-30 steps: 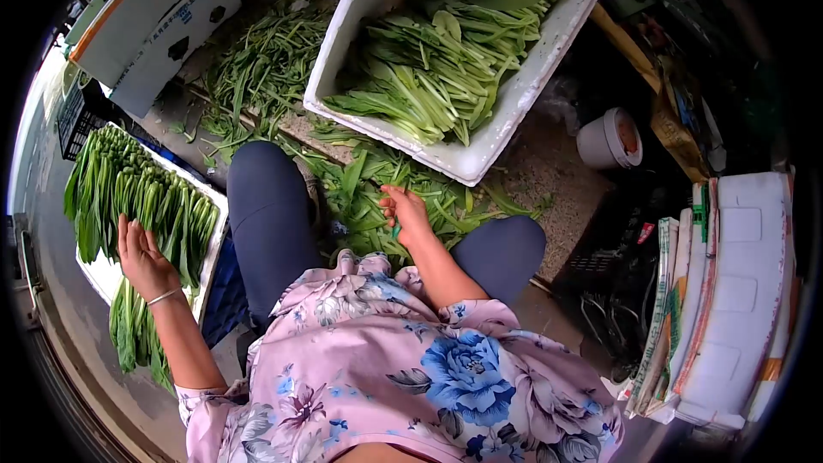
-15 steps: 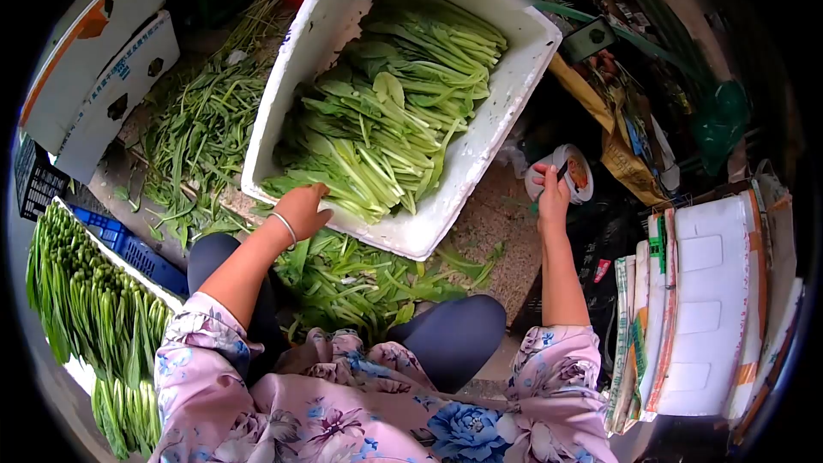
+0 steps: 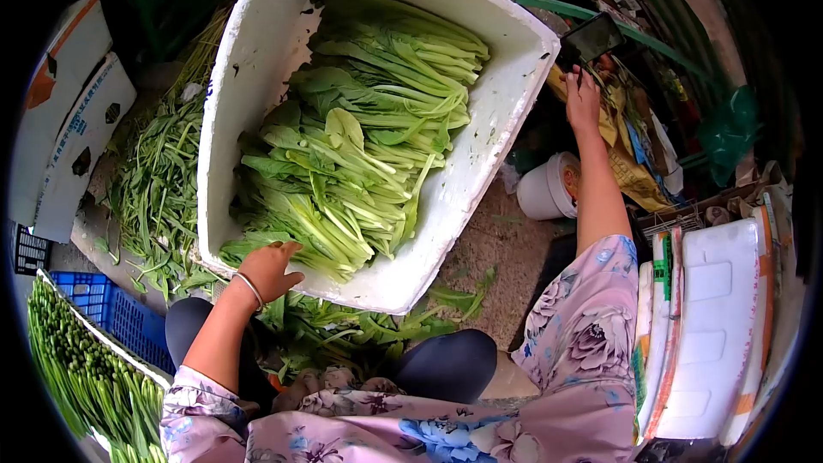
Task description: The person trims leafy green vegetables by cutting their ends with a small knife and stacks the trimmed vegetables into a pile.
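A white foam box point(image 3: 219, 120) stands before me, with long-stemmed leafy greens point(image 3: 369, 146) laid in it in rows. My left hand point(image 3: 270, 270) lies over the box's near left rim, its fingers extended against the greens and its thumb apart; no stalk shows in its grip. Beyond the box's right side, my right hand point(image 3: 584, 103) is stretched forward, fingers parted. Its fingertips are at the lower edge of a dark-screened phone point(image 3: 590, 40); whether they touch it I cannot tell. Nothing is visible in that hand.
Loose leaves point(image 3: 159, 180) lie left of the box, and more trimmings point(image 3: 334, 326) by my knees. A blue crate point(image 3: 129, 317) and bundled green stalks point(image 3: 77, 360) stand at left. A white tub point(image 3: 545, 189) and stacked foam boxes point(image 3: 707, 317) are on the right.
My right hand has moved forward from beside the white tub to the phone. The view has shifted, so the box looks nearer. My left hand stays at the same rim.
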A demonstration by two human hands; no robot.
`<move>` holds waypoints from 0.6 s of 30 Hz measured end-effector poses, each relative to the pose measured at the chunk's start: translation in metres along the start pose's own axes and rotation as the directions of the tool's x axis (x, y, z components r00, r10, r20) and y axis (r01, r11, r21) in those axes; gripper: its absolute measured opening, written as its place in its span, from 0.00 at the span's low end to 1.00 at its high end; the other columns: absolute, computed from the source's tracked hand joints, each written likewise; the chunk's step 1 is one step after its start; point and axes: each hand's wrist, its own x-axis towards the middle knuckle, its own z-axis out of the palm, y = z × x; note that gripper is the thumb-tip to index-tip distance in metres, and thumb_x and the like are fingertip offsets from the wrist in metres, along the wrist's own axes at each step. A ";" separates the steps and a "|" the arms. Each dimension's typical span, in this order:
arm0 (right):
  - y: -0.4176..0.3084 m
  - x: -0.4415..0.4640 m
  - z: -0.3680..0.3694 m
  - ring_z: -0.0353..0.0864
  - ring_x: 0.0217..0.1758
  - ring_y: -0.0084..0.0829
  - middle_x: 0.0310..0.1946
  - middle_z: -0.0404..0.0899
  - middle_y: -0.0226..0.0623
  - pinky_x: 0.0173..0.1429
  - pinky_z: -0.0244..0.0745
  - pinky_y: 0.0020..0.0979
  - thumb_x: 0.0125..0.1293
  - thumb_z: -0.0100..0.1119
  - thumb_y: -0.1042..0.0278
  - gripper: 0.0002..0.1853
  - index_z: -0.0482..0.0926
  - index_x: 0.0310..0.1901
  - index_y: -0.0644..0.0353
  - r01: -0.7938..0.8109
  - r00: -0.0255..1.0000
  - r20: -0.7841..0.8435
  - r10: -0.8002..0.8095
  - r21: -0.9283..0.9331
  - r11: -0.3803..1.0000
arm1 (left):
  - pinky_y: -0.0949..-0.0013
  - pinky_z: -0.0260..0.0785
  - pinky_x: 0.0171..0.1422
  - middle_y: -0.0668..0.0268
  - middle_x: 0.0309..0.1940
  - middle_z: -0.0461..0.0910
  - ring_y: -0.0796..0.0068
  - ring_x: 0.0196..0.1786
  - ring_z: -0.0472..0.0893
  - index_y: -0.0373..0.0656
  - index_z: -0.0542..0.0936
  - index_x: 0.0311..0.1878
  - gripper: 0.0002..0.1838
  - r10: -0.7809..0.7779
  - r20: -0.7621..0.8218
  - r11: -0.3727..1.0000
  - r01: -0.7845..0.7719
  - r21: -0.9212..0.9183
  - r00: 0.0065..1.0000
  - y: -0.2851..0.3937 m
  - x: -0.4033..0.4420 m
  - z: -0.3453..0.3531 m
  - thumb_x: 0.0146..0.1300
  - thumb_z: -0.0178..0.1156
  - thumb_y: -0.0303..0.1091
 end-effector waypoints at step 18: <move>0.002 0.035 -0.018 0.68 0.52 0.40 0.48 0.74 0.35 0.59 0.57 0.35 0.65 0.40 0.54 0.19 0.78 0.42 0.56 0.060 0.998 -0.017 -0.058 0.106 0.993 | 0.60 0.67 0.50 0.50 0.39 0.76 0.54 0.43 0.76 0.41 0.69 0.53 0.27 -0.016 0.063 1.000 0.015 0.010 0.998 0.001 0.023 -0.003 0.49 0.59 0.42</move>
